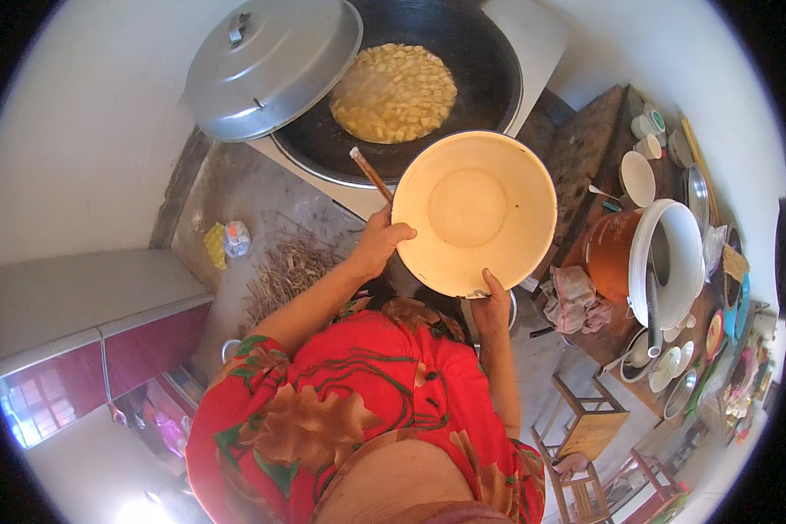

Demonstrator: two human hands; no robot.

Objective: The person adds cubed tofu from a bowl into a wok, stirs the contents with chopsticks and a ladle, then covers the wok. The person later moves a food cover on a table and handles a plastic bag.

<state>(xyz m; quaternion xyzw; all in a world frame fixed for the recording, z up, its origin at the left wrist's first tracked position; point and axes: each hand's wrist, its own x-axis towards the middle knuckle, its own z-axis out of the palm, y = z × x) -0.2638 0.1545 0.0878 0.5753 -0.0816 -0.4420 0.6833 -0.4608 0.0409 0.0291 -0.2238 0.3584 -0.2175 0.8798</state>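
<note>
My left hand point(378, 246) grips the left rim of a large empty cream bowl point(474, 211), and a wooden utensil handle point(369, 172) sticks up beside its fingers. My right hand point(492, 307) holds the same bowl at its near rim. The bowl hangs tilted just in front of a big black wok point(489, 65) set in a white stove. In the wok lies a pool of yellow diced food in liquid point(395, 93). A grey metal lid point(269, 65) leans on the wok's left edge.
To the right stands an orange cooker with its white lid open point(664, 262), with bowls, plates and cups point(639, 178) around it on a dark counter. A crumpled cloth point(575, 299) lies near the cooker. Dry sticks point(286, 269) lie on the floor; wooden stools point(588, 428) stand lower right.
</note>
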